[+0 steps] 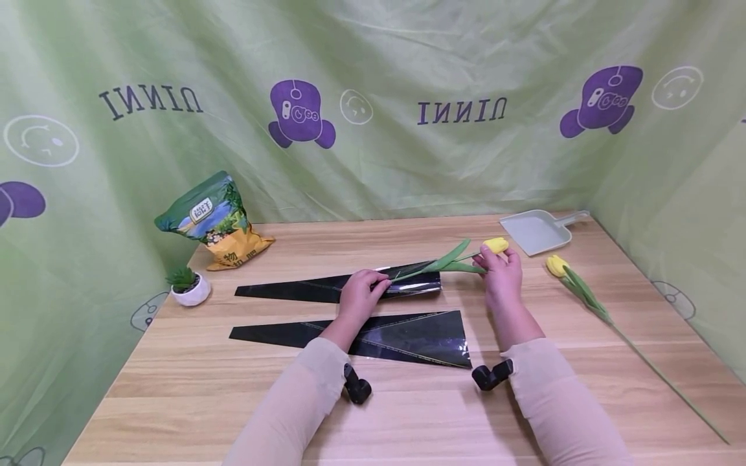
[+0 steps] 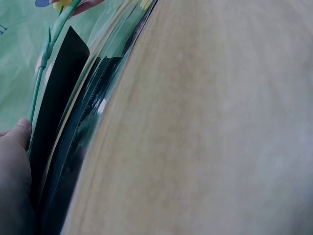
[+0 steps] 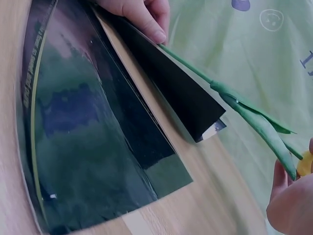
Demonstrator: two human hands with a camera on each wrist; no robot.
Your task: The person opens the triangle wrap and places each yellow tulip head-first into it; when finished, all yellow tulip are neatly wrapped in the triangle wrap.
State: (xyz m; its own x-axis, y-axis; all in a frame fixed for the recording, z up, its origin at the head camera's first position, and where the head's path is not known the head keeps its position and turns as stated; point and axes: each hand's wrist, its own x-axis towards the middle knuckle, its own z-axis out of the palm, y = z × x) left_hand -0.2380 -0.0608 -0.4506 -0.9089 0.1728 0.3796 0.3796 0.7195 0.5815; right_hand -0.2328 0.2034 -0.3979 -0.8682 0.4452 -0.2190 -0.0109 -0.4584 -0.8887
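Note:
My left hand (image 1: 373, 285) pinches the lifted upper edge of the far black wrapping sleeve (image 1: 303, 289) near its wide mouth. A thumb (image 2: 18, 139) rests against that dark flap (image 2: 61, 103) in the left wrist view. My right hand (image 1: 494, 260) grips a yellow tulip (image 1: 497, 245) just below the bloom. Its green stem and leaves (image 1: 445, 262) run leftward into the sleeve's mouth. The right wrist view shows the stem and leaf (image 3: 257, 120) passing under the raised flap (image 3: 181, 93), with the left hand's fingers (image 3: 144, 17) on top.
A second black sleeve (image 1: 402, 336) lies flat nearer me. Another yellow tulip (image 1: 557, 264) lies at the right, its long stem reaching the table's front right. A grey dustpan (image 1: 539, 231), a soil bag (image 1: 218, 220) and a small potted plant (image 1: 188, 285) stand around the wooden table (image 1: 204, 401).

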